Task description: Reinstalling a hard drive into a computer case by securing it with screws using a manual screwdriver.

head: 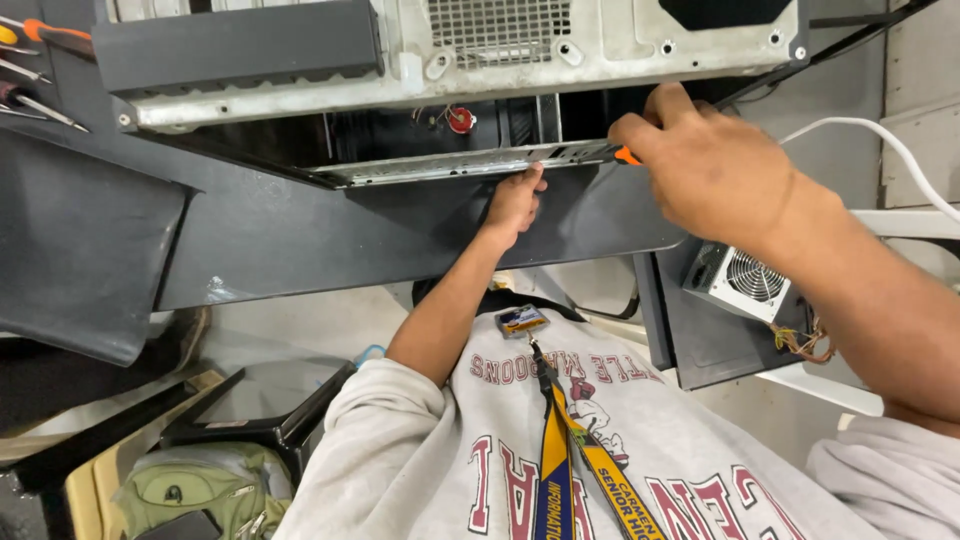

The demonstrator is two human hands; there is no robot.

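Note:
A grey metal computer case [300, 70] lies open on a black table [280, 240] in front of me. My left hand [514, 201] presses against the case's lower metal edge rail [440, 165], its fingers curled under it. My right hand [705, 160] is closed around an orange-handled screwdriver [627, 155] whose tip meets the right end of that rail. Inside the case a red part [460, 120] and dark cables show. Most of the screwdriver is hidden by my fingers.
Several screwdrivers [40, 40] lie at the top left. A power supply unit with a fan [745, 280] and loose wires sits on a lower shelf at right. A white cable [880, 145] runs at right. A green bag [195, 490] rests on a chair below.

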